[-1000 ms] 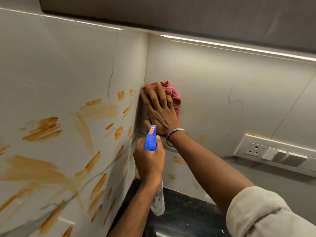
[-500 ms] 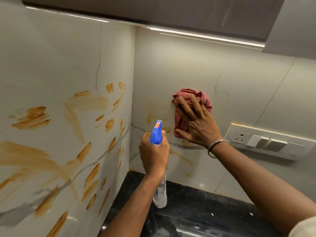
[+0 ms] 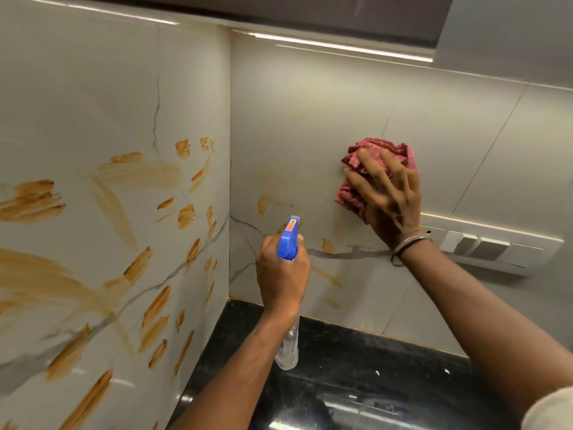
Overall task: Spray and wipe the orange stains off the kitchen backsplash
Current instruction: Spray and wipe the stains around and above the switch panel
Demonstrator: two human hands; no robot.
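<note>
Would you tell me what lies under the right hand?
A crumpled red cloth, pressed against the backsplash by the right hand; the surface beneath it is hidden.

Orange smears [image 3: 31, 200] are streaking the pale, grey-veined backsplash [image 3: 310, 135], while a red checked cloth [image 3: 381, 150], a blue-headed clear spray bottle [image 3: 290, 240] with an orange label and a glossy black countertop [image 3: 372, 383] are showing.

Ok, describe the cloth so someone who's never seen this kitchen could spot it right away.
Find the right-hand wall and its white switch panel. Just above and left of the panel, the right hand presses a crumpled cloth against the wall. It is the only red thing here; the spray bottle in the left hand is blue and clear.
</note>
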